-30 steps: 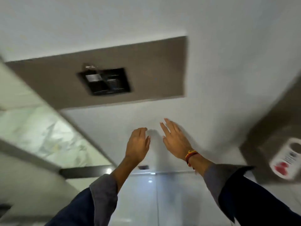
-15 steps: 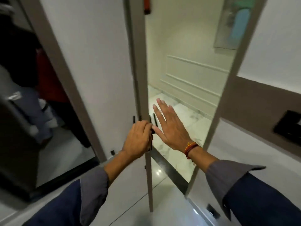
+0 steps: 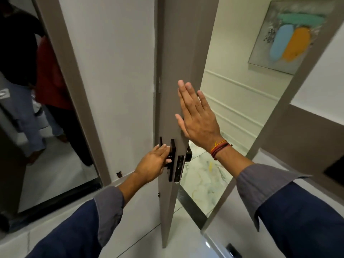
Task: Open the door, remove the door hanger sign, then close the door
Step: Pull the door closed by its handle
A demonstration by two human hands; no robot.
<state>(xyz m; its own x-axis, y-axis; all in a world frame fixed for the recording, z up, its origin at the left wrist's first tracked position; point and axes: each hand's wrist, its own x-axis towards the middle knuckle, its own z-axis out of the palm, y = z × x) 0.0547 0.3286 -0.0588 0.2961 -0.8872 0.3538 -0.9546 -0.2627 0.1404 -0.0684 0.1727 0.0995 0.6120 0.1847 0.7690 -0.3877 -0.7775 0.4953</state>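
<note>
The door [image 3: 121, 81] stands partly open and I see it nearly edge-on, with its white inner face to the left and its taupe edge [image 3: 167, 108] in the middle. My left hand [image 3: 154, 162] is curled around the black inner handle [image 3: 172, 157]. My right hand [image 3: 197, 116] is flat with fingers spread, against or just off the door's edge above the lock plate [image 3: 179, 168]. The outer handle [image 3: 189, 155] peeks out behind the edge. No door hanger sign is in view.
A mirror or opening [image 3: 37, 108] at the left shows people standing. Through the gap lies a corridor with a marble floor [image 3: 202, 181] and a painting [image 3: 290, 36]. The door frame [image 3: 275, 116] runs along the right, with a black wall panel [image 3: 335, 170] beyond it.
One second ago the view faced a wall with both hands open and a sign at the right. It swung to the door, my left hand took the handle, and my right hand rose along the edge.
</note>
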